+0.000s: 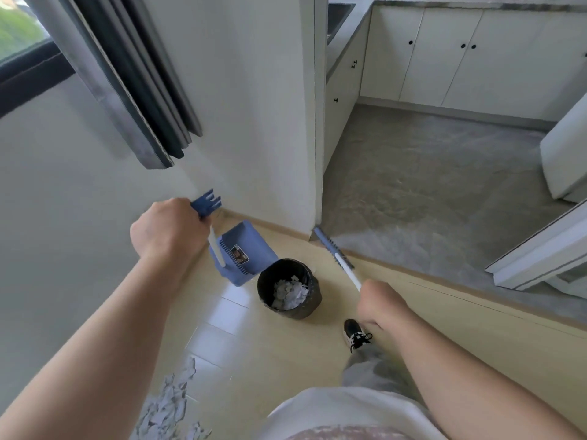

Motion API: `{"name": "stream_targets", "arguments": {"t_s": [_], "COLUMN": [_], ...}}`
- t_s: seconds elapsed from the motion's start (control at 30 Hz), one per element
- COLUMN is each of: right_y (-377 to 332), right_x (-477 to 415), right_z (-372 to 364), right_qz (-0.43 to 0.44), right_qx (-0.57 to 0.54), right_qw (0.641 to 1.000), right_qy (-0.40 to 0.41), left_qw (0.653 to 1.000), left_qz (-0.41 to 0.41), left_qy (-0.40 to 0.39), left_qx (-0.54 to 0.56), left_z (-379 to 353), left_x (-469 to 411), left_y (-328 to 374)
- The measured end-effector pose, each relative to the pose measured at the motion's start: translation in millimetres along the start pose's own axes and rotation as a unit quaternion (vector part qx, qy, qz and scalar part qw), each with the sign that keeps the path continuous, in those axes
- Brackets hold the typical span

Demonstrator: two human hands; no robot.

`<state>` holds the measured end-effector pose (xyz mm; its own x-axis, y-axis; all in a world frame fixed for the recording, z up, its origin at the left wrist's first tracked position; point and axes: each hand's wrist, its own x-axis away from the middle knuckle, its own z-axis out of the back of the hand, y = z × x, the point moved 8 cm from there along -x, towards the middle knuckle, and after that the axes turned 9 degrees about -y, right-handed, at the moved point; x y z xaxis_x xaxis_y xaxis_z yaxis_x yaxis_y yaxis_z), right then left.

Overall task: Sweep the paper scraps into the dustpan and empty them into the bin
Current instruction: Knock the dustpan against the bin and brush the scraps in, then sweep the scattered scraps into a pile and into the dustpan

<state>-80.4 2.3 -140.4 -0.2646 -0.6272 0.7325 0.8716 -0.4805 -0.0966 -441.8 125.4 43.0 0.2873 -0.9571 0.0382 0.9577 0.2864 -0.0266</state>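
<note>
One heap of paper scraps (171, 404) lies on the floor (286, 354) by the wall (63, 217). One black bin (314, 301) holds more. The left hand (168, 230) grips one blue dustpan (254, 246) just beside the bin; the right hand (379, 301) grips one broom (336, 249).

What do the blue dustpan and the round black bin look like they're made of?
The blue dustpan looks like moulded matte plastic: uniform colour, ribbed comb teeth. The round black bin seems lined with a glossy plastic bag, crinkled at the rim; the bin beneath is hidden.
</note>
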Motion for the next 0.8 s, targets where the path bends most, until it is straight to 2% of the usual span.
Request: {"name": "stream_targets", "arguments": {"t_s": [0.23, 0.4, 0.63, 0.8], "right_y": [-31.4, -63.9, -96.7, -83.8], "right_x": [-111.8, -189.1, -254.0, -266.9], "right_z": [57.0, 92.1, 104.3, 94.9], "right_qz": [0.05, 0.064, 0.119, 0.094], "right_qx": [0.126, 0.206, 0.26, 0.296], "right_qw": [0.99, 0.972, 0.954, 0.946], "right_qy": [-0.043, -0.091, -0.092, -0.091], "left_qw": [0.99, 0.966, 0.923, 0.907], "left_qz": [0.13, 0.233, 0.357, 0.387], "left_qy": [-0.056, -0.104, -0.142, -0.166], "left_qx": [-0.025, -0.03, -0.013, -0.009], "left_z": [-12.2, -18.8, -31.6, -66.1], "left_x": [-38.2, -49.0, -14.2, 34.2], "left_y": [3.2, 4.6, -23.7, -44.8]}}
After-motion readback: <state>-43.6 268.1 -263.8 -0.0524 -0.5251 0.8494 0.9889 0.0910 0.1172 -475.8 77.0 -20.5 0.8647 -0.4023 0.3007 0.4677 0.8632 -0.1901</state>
